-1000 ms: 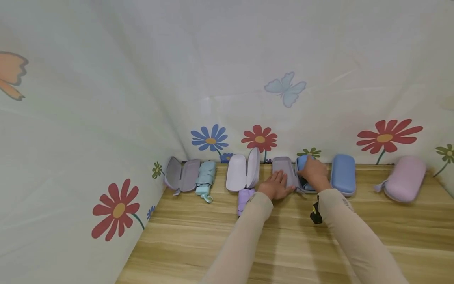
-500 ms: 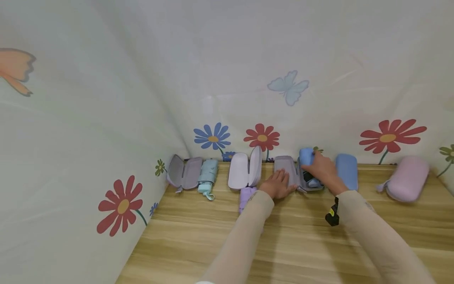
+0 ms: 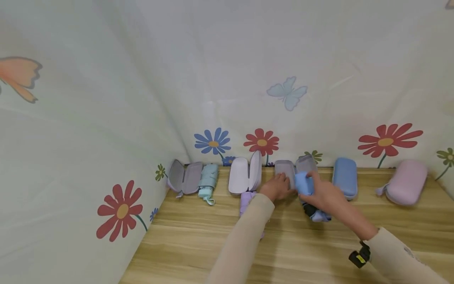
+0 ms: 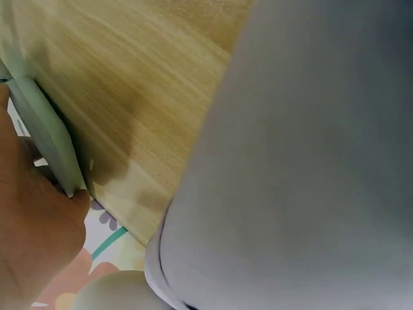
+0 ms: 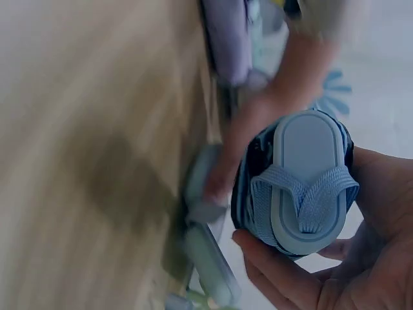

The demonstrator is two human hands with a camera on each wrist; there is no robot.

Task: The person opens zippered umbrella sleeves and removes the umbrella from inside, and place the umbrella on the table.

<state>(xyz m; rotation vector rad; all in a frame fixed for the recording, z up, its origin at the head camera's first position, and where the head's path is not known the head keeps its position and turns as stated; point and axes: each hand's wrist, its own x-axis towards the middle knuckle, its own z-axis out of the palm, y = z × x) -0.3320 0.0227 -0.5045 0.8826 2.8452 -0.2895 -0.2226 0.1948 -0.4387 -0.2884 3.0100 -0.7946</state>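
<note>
A blue folded compact umbrella [image 3: 304, 183] is gripped by my right hand [image 3: 324, 193], lifted over the near edge of a grey-lined case [image 3: 306, 162]. In the right wrist view the umbrella's oval handle end [image 5: 308, 145] and its woven strap [image 5: 274, 184] face the camera, with fingers [image 5: 277, 261] curled round one side. The case lies unzipped and spread into two halves. My left hand [image 3: 278, 187] rests on its left half, fingers fairly straight. In the left wrist view that hand [image 4: 39, 232] touches the case's rim [image 4: 51, 129].
To the left are a mint umbrella [image 3: 208, 177], another opened grey-lined case [image 3: 191, 179], an opened white case [image 3: 239, 175] and a lilac umbrella [image 3: 246, 201]. Closed blue [image 3: 345, 177] and pink [image 3: 407, 182] cases stand to the right. A flowered curtain [image 3: 227, 98] hangs behind the wooden table [image 3: 184, 244].
My right hand has raised the blue umbrella out of the case's right half and drawn it toward me, baring the grey lining. The left hand has stayed on the left half.
</note>
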